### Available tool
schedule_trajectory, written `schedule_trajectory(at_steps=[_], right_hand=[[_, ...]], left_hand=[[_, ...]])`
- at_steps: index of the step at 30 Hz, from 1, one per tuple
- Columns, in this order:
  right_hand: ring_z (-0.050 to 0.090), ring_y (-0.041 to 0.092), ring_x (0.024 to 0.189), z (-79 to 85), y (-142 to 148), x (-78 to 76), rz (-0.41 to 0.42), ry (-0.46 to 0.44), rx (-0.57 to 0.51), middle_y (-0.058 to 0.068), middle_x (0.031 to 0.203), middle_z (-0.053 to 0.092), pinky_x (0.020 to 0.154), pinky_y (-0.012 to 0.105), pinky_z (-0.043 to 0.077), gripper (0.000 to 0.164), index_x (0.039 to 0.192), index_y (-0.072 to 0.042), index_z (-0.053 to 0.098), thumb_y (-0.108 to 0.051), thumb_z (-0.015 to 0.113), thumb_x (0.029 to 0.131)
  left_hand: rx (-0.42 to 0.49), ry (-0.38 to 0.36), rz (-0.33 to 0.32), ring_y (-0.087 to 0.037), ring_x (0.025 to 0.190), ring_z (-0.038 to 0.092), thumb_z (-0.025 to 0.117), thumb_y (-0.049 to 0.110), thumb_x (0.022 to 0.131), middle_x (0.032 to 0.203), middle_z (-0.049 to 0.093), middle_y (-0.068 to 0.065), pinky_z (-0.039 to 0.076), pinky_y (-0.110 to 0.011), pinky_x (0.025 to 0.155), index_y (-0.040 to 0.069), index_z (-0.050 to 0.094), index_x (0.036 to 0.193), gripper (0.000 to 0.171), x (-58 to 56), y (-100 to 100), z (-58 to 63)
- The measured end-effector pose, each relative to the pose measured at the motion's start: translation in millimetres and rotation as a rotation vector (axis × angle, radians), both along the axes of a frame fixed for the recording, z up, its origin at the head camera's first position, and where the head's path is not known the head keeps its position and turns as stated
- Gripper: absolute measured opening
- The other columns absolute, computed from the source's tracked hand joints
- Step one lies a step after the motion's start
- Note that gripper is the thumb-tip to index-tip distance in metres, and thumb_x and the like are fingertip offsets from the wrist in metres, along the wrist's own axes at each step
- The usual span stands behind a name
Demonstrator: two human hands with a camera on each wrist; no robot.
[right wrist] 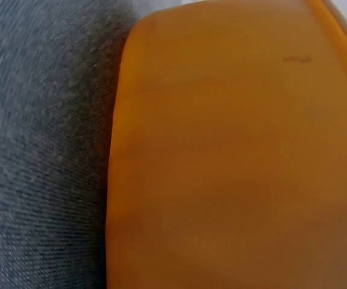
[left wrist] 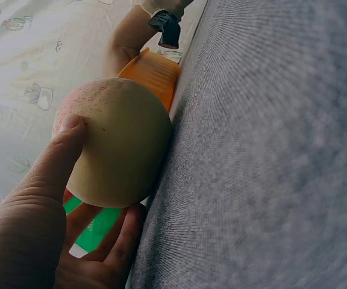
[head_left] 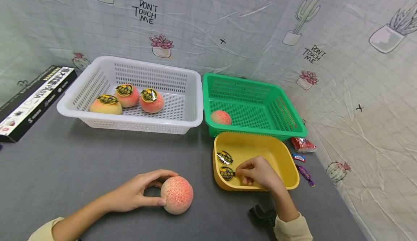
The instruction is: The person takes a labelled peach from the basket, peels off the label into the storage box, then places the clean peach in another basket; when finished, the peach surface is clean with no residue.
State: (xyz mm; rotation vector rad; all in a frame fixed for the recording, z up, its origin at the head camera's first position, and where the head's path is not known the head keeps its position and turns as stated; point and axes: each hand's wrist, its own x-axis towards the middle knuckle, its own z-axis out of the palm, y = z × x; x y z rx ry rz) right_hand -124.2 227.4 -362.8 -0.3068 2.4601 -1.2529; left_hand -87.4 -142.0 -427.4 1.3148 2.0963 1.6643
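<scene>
My left hand (head_left: 137, 194) grips a pink-and-cream peach (head_left: 177, 195), thumb on the near side and fingers behind. In the left wrist view the peach (left wrist: 122, 144) sits at the grey cloth, its pale side showing. Reaching into the yellow basin (head_left: 260, 143), my right hand (head_left: 258, 172) has its fingers curled, and the fingertips pinch the right end of a black-and-gold sticker label (head_left: 227, 173). Another such label (head_left: 224, 157) lies just behind it in the basin. The right wrist view has only the basin's outer wall (right wrist: 234, 144); the hand is hidden there.
A white basket (head_left: 143, 123) at the back holds three labelled peaches (head_left: 152, 101). Beside it, a green basket (head_left: 254, 130) contains one unlabelled peach (head_left: 221, 117). Wrapped candies (head_left: 304, 175) and a red packet (head_left: 303, 144) lie right. A long black box (head_left: 36, 101) is far left.
</scene>
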Motion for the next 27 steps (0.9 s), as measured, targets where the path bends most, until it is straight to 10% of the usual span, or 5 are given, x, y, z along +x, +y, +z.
schedule_trajectory(at_steps=[6, 11, 20, 27], right_hand=[[0.054, 0.015, 0.047, 2.2, -1, 3.0, -0.089, 0.062, 0.028, 0.007, 0.057, 0.061, 0.044, 0.026, 0.046, 0.021, 0.097, 0.008, 0.07, -0.011, 0.068, 0.088], [0.051, 0.014, 0.047, 11.7, -12, 10.9, -0.097, 0.106, -0.159, 0.016, 0.064, 0.061, 0.043, 0.024, 0.042, 0.027, 0.103, 0.011, 0.066, -0.011, 0.069, 0.087], [0.056, 0.015, 0.059, 9.1, -60, 33.1, 0.206, 0.364, -0.519, 0.016, 0.08, 0.063, 0.047, 0.026, 0.046, 0.029, 0.11, 0.007, 0.06, 0.007, 0.068, 0.082], [0.05, 0.029, 0.118, -10.2, -96, 44.6, 0.441, 0.443, -0.44, 0.015, 0.134, 0.046, 0.087, 0.038, 0.05, 0.067, 0.135, -0.004, 0.046, 0.0, 0.077, 0.077]], left_hand=[[-0.008, 0.0, -0.001, -0.019, 0.112, 0.054, 0.069, 0.008, 0.087, 0.132, 0.05, -0.005, 0.048, -0.03, 0.09, 0.011, 0.043, 0.138, 0.057, -0.6, 1, -0.3], [-0.005, -0.019, 0.002, -0.019, 0.112, 0.054, 0.069, 0.008, 0.087, 0.131, 0.051, -0.004, 0.048, -0.03, 0.089, 0.012, 0.044, 0.138, 0.057, -0.2, 1, 0.7], [-0.004, -0.053, -0.015, -0.02, 0.113, 0.053, 0.069, 0.008, 0.088, 0.131, 0.052, -0.005, 0.048, -0.031, 0.089, 0.008, 0.045, 0.137, 0.055, -0.4, -1, 7.1], [-0.101, 0.125, 0.163, -0.02, 0.104, 0.059, 0.07, 0.01, 0.087, 0.124, 0.057, -0.005, 0.05, -0.031, 0.085, 0.01, 0.05, 0.132, 0.049, -9.6, -17, 37.5]])
